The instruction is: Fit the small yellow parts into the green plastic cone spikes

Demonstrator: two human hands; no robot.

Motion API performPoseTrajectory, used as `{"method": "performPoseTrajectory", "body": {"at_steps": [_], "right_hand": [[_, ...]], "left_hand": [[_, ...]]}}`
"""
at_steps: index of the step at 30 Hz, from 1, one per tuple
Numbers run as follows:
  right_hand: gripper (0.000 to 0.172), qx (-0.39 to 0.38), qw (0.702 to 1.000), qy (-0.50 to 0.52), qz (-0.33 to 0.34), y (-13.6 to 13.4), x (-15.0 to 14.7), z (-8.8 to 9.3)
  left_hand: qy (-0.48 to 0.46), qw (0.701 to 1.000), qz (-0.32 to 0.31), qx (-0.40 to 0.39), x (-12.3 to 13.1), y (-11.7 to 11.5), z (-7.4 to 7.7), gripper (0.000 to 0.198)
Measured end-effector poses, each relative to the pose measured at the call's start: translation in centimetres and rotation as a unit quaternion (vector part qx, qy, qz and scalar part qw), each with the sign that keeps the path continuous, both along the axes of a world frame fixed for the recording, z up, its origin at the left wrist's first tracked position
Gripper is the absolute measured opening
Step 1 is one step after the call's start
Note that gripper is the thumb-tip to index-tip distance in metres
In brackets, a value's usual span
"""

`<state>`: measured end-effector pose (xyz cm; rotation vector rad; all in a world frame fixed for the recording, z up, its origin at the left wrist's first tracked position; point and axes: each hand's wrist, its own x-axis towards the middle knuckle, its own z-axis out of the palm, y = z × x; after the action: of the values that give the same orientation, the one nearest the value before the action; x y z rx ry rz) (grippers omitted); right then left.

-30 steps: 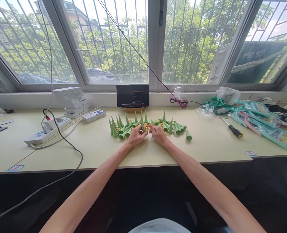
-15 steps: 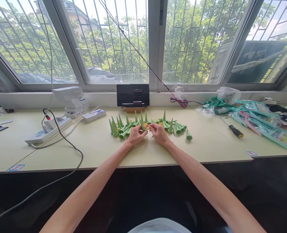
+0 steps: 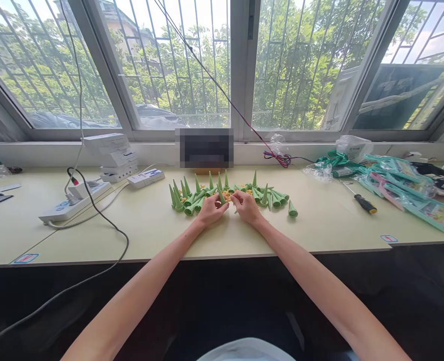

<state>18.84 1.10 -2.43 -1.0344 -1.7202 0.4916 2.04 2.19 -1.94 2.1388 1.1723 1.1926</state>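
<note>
My left hand [image 3: 210,210] is closed around a green cone [image 3: 221,194] that points upward, its lower end between thumb and fingers. Close beside it, my right hand [image 3: 245,205] is pinched, thumb against fingertips; whatever is in that pinch is too small to make out. Behind and between the hands lies a pile of small yellow pieces [image 3: 227,194], partly covered by the fingers. Many more green cones surround the pile, some upright [image 3: 255,179], others lying on their sides. A single cone [image 3: 292,209] rests apart at the right.
A power strip [image 3: 75,203] with cables and stacked white boxes [image 3: 111,155] stand at the left. At the back sits a blurred dark screen [image 3: 206,148]. To the right are a screwdriver [image 3: 365,203] and teal plastic packages [image 3: 421,200]. The table's front edge [image 3: 229,258] runs below my forearms.
</note>
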Motion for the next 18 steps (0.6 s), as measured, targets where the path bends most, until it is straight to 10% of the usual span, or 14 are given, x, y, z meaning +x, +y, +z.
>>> {"method": "performPoseTrajectory", "body": {"at_steps": [18], "right_hand": [[0.052, 0.002, 0.999, -0.032, -0.043, 0.54, -0.01, -0.33]], "left_hand": [[0.009, 1.0, -0.016, -0.002, 0.07, -0.23, 0.15, 0.017]]}}
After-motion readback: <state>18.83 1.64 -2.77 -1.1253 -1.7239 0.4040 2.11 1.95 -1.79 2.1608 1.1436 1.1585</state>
